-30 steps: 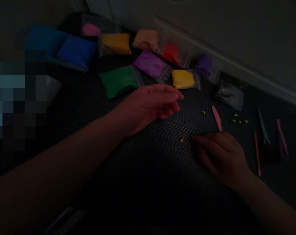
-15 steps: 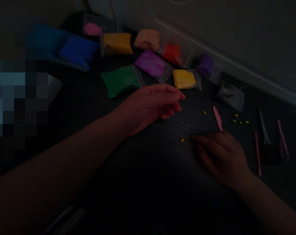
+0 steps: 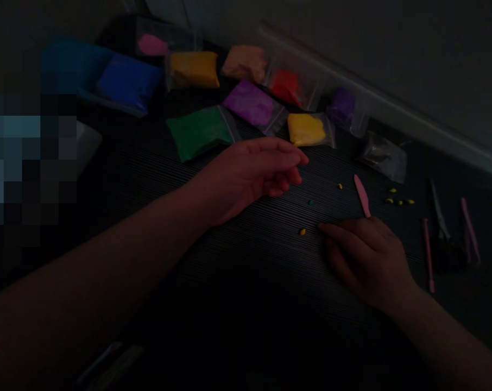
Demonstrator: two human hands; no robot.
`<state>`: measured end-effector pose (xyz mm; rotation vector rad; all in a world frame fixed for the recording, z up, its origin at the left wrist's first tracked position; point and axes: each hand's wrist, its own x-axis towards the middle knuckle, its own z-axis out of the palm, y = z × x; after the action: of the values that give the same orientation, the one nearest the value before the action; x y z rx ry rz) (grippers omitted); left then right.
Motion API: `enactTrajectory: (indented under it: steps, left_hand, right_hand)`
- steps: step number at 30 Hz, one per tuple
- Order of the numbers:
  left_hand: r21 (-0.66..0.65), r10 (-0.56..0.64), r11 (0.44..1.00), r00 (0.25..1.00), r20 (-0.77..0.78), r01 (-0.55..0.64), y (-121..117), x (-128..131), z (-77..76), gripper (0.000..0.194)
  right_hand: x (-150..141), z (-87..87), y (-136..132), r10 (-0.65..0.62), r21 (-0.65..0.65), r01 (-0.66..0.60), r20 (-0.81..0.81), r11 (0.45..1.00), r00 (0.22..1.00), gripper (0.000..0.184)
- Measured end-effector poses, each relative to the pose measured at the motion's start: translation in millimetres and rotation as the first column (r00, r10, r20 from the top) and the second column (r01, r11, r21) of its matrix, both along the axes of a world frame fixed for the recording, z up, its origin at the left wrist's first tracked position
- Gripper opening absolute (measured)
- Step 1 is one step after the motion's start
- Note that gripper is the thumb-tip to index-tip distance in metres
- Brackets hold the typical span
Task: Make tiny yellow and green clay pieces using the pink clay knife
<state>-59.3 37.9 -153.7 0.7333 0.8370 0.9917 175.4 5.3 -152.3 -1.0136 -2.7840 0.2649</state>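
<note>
My left hand (image 3: pixel 266 168) hovers or rests over the dark table, side-on, with loosely bent fingers and the thumb along the index finger; nothing shows in it. My right hand (image 3: pixel 366 250) lies low on the table, its index finger stretched out and the fingertip down on the surface. Anything under that fingertip is hidden. Near it are a small orange-yellow clay bit (image 3: pixel 302 232), a tiny green clay bit (image 3: pixel 310 202) and another small yellow bit (image 3: pixel 340 186). A pink plastic clay knife (image 3: pixel 361 194) lies just beyond my right knuckles.
Several small yellow-and-green clay pieces (image 3: pixel 399 202) lie right of the knife. Farther right are scissors (image 3: pixel 438 209), a pink tool (image 3: pixel 428 255) and more pink tools (image 3: pixel 470 228). Bagged clay lines the back, including green (image 3: pixel 201 133), yellow (image 3: pixel 307 129) and blue (image 3: pixel 127 81). The picture is very dark.
Both hands hold nearly the same pose and place. The whole view has shifted very slightly upward; nothing is visibly taken up or let go.
</note>
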Motion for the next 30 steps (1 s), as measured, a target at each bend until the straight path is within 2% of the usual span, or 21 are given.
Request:
enactTrajectory:
  steps: [15,30]
  left_hand:
    - [-0.002,0.009,1.0,1.0,-0.01,-0.009,-0.6,0.7,0.8,0.014]
    - [-0.012,0.028,1.0,0.998,-0.054,-0.028,-0.3,1.7,1.8,0.013]
  right_hand:
    - [1.6,0.0,0.1,0.006,-0.014,-0.006,0.003,1.0,1.0,0.024]
    - [0.5,3.5,0.9,-0.161,-0.166,0.14,-0.119,0.976,0.98,0.022]
